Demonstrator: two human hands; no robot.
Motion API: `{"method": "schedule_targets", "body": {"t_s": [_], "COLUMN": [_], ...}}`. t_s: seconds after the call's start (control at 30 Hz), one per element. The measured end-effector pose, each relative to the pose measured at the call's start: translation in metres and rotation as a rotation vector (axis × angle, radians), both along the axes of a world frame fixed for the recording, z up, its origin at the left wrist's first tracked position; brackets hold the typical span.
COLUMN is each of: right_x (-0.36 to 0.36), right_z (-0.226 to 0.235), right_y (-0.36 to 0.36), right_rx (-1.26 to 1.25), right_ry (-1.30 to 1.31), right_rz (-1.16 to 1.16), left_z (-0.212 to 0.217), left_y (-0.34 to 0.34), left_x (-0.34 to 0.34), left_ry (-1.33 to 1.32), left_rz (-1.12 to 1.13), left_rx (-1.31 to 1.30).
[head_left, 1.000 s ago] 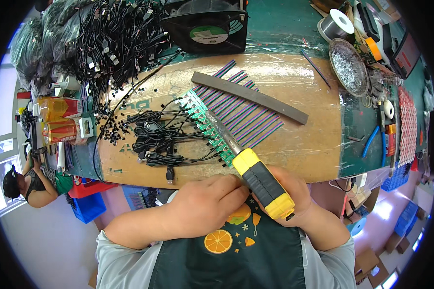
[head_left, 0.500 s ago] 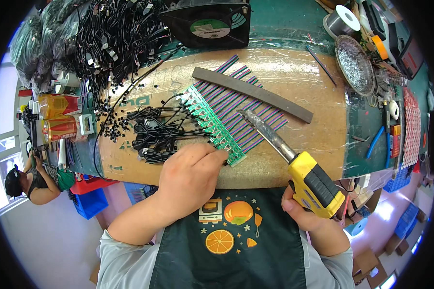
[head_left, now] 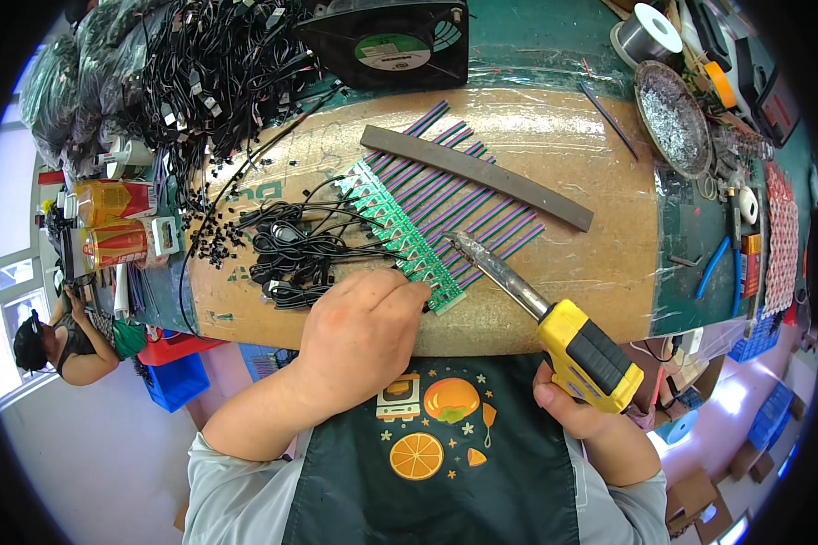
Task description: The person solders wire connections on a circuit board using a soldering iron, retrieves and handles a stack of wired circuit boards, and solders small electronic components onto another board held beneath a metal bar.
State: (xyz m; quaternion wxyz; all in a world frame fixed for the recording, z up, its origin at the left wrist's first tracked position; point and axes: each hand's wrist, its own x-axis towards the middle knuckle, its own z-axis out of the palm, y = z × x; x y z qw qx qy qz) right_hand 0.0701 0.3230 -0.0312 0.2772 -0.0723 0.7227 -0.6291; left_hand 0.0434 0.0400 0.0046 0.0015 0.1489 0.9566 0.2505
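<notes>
1. Soldering iron (head_left: 554, 313), with a yellow and black handle, is gripped in the right hand (head_left: 573, 409) at the near edge of the worktop (head_left: 600, 263); the fingers are clamped around the handle's underside.
2. Its metal tip is seen resting on or just above the near end of the green strip of circuit boards (head_left: 400, 232), beside the striped ribbon wires (head_left: 468, 195). Contact cannot be confirmed.
3. Compared with one second ago, the iron has been swung from in front of the chest out to the right, and the tip has been brought forward toward the boards since half a second ago.
4. The left hand (head_left: 359, 331) is laid on the worktop with fingers curled together, fingertips touching the near end of the green strip, next to the tangle of black cables (head_left: 291, 245). It has been moved up from the worktop edge onto the strip.
5. It is judged that the strip is now being steadied for a solder joint at its near end.
6. A dark flat bar (head_left: 477, 173) is lying across the ribbon wires, holding them down.
7. Farther back, a black fan (head_left: 391, 41) is standing, well apart from both hands.
</notes>
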Motion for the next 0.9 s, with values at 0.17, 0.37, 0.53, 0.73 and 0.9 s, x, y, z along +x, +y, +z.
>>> {"method": "schedule_targets", "body": {"t_s": [0.17,0.37,0.53,0.73,0.9], "right_x": [0.002,0.003,0.007,0.009,0.007], "right_z": [0.002,-0.004,-0.011,-0.008,-0.010], "right_y": [0.002,0.011,0.017,0.016,0.017], "right_rx": [-0.005,0.050,-0.010,-0.010,-0.031], "right_ry": [-0.065,0.005,0.188,0.101,0.156], "right_rz": [-0.006,0.144,0.176,0.070,0.136], "left_z": [-0.001,-0.002,-0.008,-0.010,-0.008], "left_y": [-0.001,-0.003,0.000,0.001,0.001], "left_x": [0.000,0.001,0.004,0.007,0.005], "left_ry": [-0.021,-0.022,0.029,0.094,0.082], "left_rz": [-0.022,-0.051,-0.062,-0.043,-0.034], "left_rx": [0.007,-0.009,-0.034,-0.045,-0.038]}}
